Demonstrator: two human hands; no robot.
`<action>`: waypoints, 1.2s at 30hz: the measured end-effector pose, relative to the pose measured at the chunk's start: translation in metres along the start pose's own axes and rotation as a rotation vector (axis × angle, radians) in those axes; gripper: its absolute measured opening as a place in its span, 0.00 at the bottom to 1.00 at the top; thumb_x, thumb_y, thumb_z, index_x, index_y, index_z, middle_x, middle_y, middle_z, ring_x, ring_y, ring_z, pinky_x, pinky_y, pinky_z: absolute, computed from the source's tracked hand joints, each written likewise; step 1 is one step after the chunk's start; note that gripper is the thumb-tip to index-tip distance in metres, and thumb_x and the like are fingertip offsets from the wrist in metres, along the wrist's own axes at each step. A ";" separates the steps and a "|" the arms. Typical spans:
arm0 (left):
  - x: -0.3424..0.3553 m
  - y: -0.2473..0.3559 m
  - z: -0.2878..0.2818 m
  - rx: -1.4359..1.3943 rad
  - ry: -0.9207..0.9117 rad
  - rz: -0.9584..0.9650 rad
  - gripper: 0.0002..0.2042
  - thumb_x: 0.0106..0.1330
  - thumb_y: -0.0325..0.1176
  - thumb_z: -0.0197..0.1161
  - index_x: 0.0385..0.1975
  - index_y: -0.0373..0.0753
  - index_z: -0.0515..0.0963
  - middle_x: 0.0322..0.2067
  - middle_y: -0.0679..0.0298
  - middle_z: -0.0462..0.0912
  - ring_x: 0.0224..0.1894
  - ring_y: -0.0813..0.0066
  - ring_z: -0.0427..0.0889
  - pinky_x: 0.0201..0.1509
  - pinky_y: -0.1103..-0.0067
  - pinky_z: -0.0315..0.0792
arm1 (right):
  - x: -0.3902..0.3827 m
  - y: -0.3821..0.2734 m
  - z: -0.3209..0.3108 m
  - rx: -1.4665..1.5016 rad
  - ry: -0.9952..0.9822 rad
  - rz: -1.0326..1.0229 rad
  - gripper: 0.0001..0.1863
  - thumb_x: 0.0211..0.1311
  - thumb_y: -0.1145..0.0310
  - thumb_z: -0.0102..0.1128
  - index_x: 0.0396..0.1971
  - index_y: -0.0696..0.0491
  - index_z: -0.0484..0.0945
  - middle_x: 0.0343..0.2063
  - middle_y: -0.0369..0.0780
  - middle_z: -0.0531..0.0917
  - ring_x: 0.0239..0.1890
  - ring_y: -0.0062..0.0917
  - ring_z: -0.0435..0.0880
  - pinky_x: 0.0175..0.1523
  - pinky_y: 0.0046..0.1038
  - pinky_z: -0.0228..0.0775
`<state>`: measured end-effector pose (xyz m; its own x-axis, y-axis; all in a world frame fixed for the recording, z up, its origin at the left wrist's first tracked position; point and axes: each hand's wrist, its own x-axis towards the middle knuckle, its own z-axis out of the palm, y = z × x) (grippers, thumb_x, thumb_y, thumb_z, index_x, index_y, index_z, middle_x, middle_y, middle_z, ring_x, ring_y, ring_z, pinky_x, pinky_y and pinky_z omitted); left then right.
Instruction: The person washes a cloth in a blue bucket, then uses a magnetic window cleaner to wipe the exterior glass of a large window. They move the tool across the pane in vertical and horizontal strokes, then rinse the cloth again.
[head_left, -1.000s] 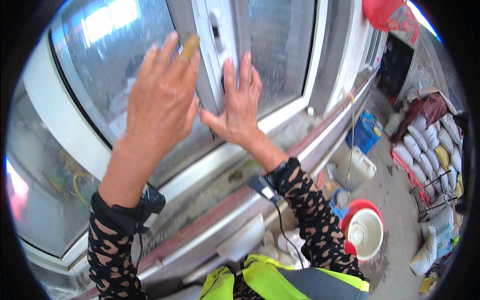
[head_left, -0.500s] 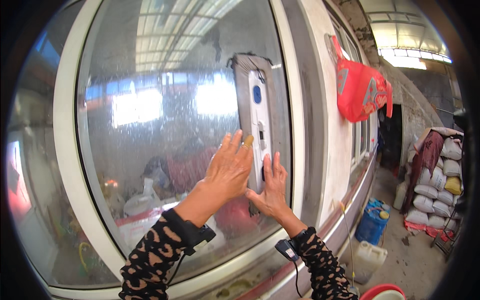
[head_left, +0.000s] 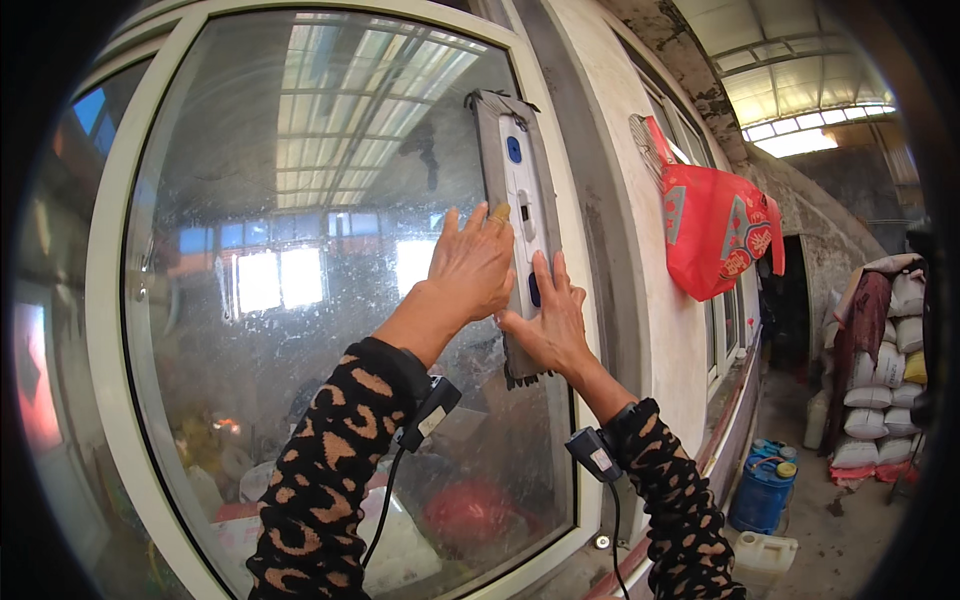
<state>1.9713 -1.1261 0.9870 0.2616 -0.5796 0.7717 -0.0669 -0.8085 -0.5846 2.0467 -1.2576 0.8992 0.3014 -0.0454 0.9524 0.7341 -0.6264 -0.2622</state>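
Observation:
A long flat mop head [head_left: 526, 228] stands almost upright against the window glass [head_left: 350, 180]. It has a white plate with blue catches and a grey cloth pad with dark, frayed ends. My left hand [head_left: 470, 265] holds it from the left, its fingers stretched over the plate near the middle. A yellowish band wraps one of those fingers. Lower down, my right hand [head_left: 555, 315] clasps the mop head, thumb at the left side and fingers toward the right edge. Part of the pad is hidden behind both hands.
A pale window frame [head_left: 110, 300] surrounds the streaked glass. To the right, a red bag [head_left: 715, 230] hangs on the wall. Beyond are a blue jug [head_left: 763, 490], a whitish canister [head_left: 765, 552] and stacked sacks [head_left: 868, 425]. Cabled black devices [head_left: 430, 410] sit at my wrists.
Both hands have slid the mop head upward along the glass, leaving more glass below it. The head view has shifted too, so the red bag appears lower.

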 end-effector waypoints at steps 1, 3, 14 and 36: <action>-0.001 0.000 -0.002 -0.041 0.039 -0.017 0.27 0.63 0.40 0.60 0.61 0.33 0.70 0.66 0.50 0.66 0.71 0.48 0.59 0.71 0.50 0.53 | 0.002 0.001 -0.002 0.023 0.021 -0.006 0.54 0.44 0.49 0.68 0.72 0.53 0.55 0.71 0.58 0.51 0.63 0.57 0.60 0.65 0.52 0.59; -0.011 0.002 -0.007 -0.094 0.058 -0.037 0.27 0.65 0.40 0.60 0.63 0.36 0.68 0.65 0.50 0.66 0.71 0.47 0.59 0.70 0.45 0.51 | -0.001 0.007 -0.006 0.078 0.115 -0.061 0.51 0.43 0.50 0.68 0.70 0.53 0.59 0.71 0.57 0.54 0.64 0.54 0.60 0.67 0.48 0.58; -0.080 -0.018 -0.027 0.047 0.035 0.132 0.25 0.61 0.41 0.66 0.57 0.38 0.73 0.65 0.52 0.67 0.70 0.49 0.61 0.67 0.41 0.50 | 0.072 0.037 -0.030 0.108 0.124 0.046 0.48 0.42 0.45 0.68 0.67 0.51 0.69 0.69 0.56 0.62 0.69 0.49 0.62 0.73 0.41 0.46; -0.090 -0.032 -0.060 -0.096 -0.118 0.159 0.30 0.54 0.41 0.68 0.57 0.39 0.71 0.63 0.52 0.67 0.66 0.50 0.67 0.65 0.35 0.53 | 0.252 -0.075 -0.052 0.078 0.138 -0.207 0.51 0.43 0.36 0.57 0.63 0.61 0.71 0.58 0.57 0.76 0.65 0.50 0.71 0.74 0.47 0.42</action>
<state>1.8917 -1.0539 0.9514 0.3512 -0.6896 0.6334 -0.2062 -0.7168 -0.6660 2.0362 -1.2624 1.1666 0.0578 -0.0319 0.9978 0.8178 -0.5717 -0.0656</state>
